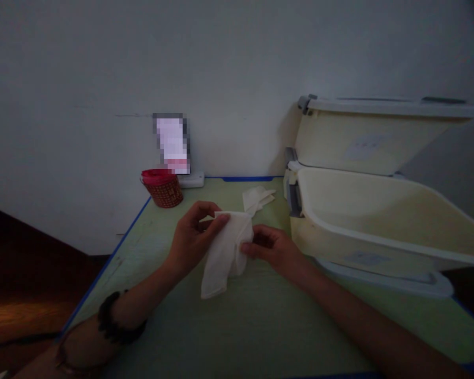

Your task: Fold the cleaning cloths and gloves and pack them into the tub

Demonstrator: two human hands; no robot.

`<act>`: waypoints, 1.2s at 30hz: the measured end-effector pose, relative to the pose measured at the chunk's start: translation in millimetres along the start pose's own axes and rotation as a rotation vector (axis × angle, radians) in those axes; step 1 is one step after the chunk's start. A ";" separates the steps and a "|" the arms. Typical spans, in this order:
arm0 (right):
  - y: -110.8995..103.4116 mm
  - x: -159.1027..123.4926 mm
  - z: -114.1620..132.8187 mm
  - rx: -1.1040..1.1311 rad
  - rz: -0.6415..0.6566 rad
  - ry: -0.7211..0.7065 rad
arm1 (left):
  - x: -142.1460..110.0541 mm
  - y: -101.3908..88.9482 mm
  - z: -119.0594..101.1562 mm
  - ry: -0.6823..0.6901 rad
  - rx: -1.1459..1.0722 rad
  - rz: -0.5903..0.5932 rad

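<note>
A thin white sheet, which looks like a tissue (229, 239), hangs between my hands above the table, its lower end drooping to the left. My left hand (193, 234) pinches its top left corner between thumb and fingers. On the other side, my right hand (274, 246) grips its right edge, thumb in front and fingers partly hidden behind. Just beyond the hands lies a second crumpled white tissue (256, 199) on the tabletop.
The pale green table (237, 331) has a blue edge and meets the wall. A large cream bin (351, 242) with its lid (355, 139) raised stands at right. Back left are a small red basket (165, 192) and a blurred-out phone (172, 142) on a white base (193, 180).
</note>
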State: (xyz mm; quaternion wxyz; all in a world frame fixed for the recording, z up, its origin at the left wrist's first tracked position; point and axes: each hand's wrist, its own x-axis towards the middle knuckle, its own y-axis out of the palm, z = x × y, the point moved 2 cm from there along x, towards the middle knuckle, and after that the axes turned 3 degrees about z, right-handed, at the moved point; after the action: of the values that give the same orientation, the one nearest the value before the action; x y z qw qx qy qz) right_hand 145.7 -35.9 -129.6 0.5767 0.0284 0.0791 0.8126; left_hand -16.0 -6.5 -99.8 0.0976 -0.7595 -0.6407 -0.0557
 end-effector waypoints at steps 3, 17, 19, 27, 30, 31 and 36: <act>3.6 0.3 -0.7 0.088 -0.036 0.025 | -2.8 2.4 2.2 0.033 0.038 -0.035; 7.5 -2.6 -4.9 0.083 0.031 0.038 | -8.3 5.7 5.9 0.013 0.136 0.068; 8.0 -2.7 -5.2 0.090 0.015 0.042 | -8.7 6.1 5.0 -0.011 0.108 0.083; 1.1 0.9 -5.1 0.267 -0.076 0.032 | -6.4 -5.5 -1.8 0.030 -0.020 0.416; -1.8 1.8 -3.5 0.319 -0.138 0.022 | -6.9 -10.2 0.0 0.010 -0.028 0.545; -2.0 1.8 -3.3 0.326 -0.149 0.019 | -6.7 -10.9 1.0 -0.003 -0.038 0.553; -0.3 -3.5 0.5 0.119 -0.199 -0.112 | -3.7 -9.3 4.9 -0.113 -0.169 0.481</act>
State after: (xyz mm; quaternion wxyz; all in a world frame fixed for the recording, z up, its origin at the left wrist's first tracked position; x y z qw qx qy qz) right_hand 147.2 -39.0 -129.0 0.6553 0.1001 0.0972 0.7424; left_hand -26.0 -7.5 -104.6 0.0083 -0.8973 -0.4393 -0.0415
